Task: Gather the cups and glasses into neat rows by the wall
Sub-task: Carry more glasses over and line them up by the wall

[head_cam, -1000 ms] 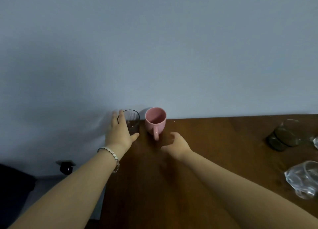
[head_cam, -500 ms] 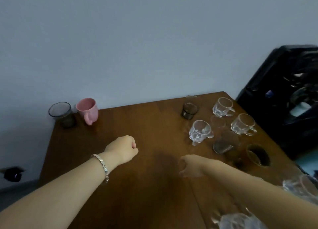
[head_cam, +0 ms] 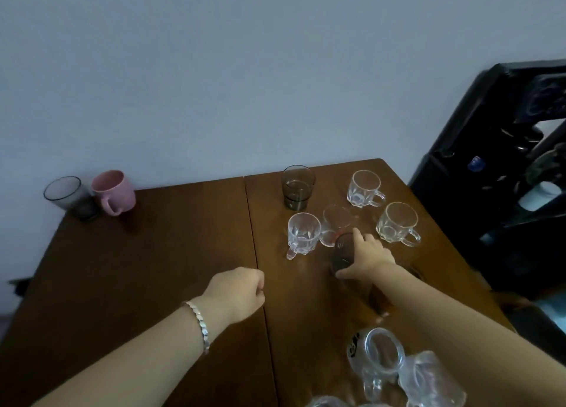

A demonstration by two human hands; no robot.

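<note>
A grey tumbler (head_cam: 69, 196) and a pink mug (head_cam: 115, 191) stand side by side at the table's far left corner, by the wall. My right hand (head_cam: 366, 258) is wrapped around a dark smoked glass (head_cam: 343, 253) on the right half of the table. My left hand (head_cam: 237, 293), with a bracelet on its wrist, hovers as a loose fist over the table's middle and holds nothing. Around the right hand stand a clear cut-glass mug (head_cam: 301, 235), a small clear glass (head_cam: 335, 223), another smoked tumbler (head_cam: 297, 186) and two clear mugs (head_cam: 364, 189) (head_cam: 398, 226).
The brown wooden table (head_cam: 153, 269) has a seam down its middle. More clear glass mugs (head_cam: 382, 357) cluster at the near right edge. A dark cabinet or rack (head_cam: 502, 177) stands right of the table. The pale wall runs along the far edge.
My view swung right from the far left corner. My left hand left the grey tumbler and pulled back as a fist. My right hand reached out and closed around the dark smoked glass.
</note>
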